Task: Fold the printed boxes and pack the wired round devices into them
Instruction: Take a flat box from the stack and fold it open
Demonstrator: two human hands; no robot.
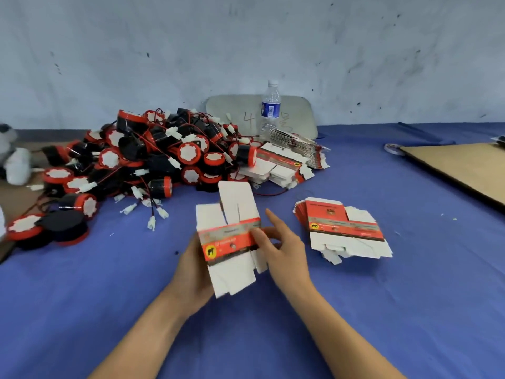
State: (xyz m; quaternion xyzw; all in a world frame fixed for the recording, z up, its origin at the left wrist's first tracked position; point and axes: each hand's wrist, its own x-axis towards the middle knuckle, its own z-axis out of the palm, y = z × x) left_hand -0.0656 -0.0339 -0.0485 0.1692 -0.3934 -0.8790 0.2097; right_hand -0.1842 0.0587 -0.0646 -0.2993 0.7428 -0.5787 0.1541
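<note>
Your left hand (191,272) and right hand (284,250) hold one unfolded printed box (232,242). The round devices (153,157) lie piled beyond it.

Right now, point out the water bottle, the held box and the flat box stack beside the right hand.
water bottle (270,109): head view, on its blue label.
held box (232,243): head view, on its red printed band.
flat box stack (345,228): head view, on the top box's printed band.

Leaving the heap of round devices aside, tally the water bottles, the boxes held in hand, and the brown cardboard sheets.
Water bottle: 1
Held box: 1
Brown cardboard sheet: 1
Total: 3
</note>
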